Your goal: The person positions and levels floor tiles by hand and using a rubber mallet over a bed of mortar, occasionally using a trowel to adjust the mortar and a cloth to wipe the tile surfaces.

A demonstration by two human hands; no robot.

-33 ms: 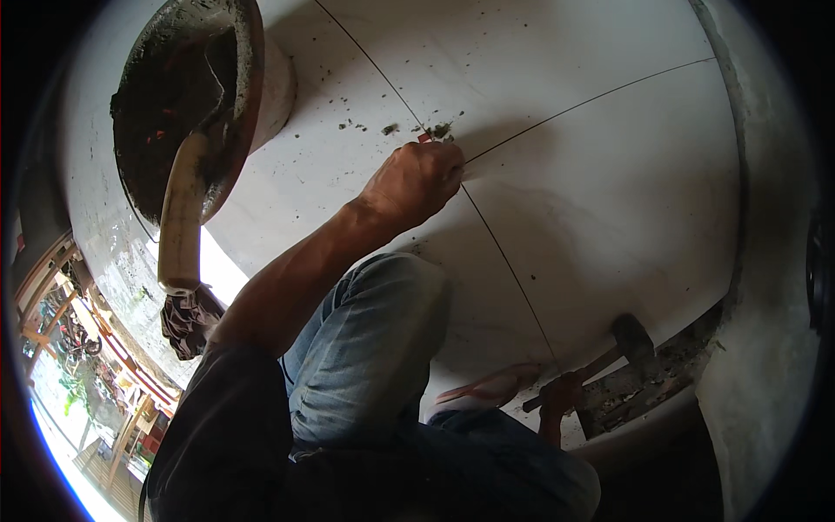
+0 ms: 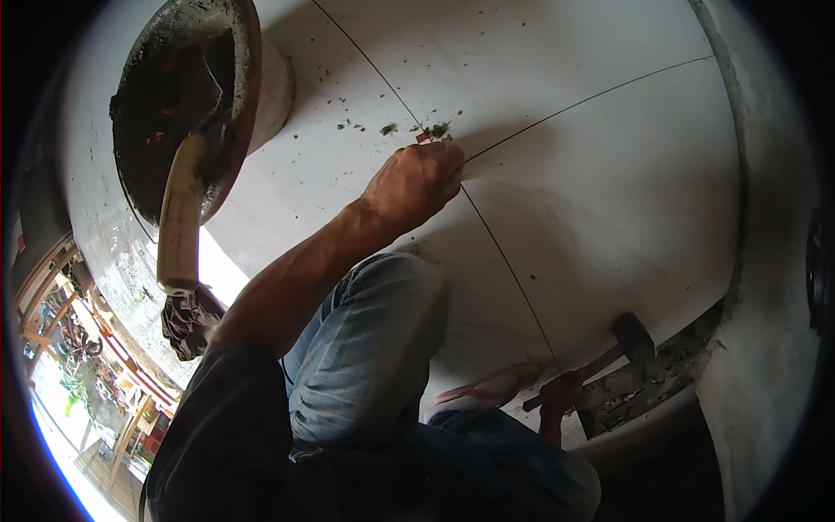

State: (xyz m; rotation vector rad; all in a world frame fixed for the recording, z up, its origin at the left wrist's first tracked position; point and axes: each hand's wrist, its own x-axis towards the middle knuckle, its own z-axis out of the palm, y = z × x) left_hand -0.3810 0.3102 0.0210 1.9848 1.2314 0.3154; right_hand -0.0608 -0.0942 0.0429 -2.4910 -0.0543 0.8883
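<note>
My left hand [image 2: 416, 181] is closed, its knuckles up, down at the crossing of dark joints between white floor tiles [image 2: 600, 200]. A small red piece [image 2: 424, 138] pokes out just beyond my fingers; what they grip is hidden. Dark crumbs [image 2: 389, 130] lie around it. At lower right my right hand [image 2: 564, 390] is wrapped around the handle of a black-headed mallet [image 2: 635, 337], held low over the tile edge.
A bucket [image 2: 248, 78] of dark mortar stands upper left, a tool's wooden handle [image 2: 179, 244] over its rim, dark cloth [image 2: 187, 326] beside it. A concrete edge [image 2: 765, 261] runs along the right, by a rubble strip [image 2: 613, 413]. My bent knee [image 2: 365, 339] and sandalled foot [image 2: 487, 387] are below.
</note>
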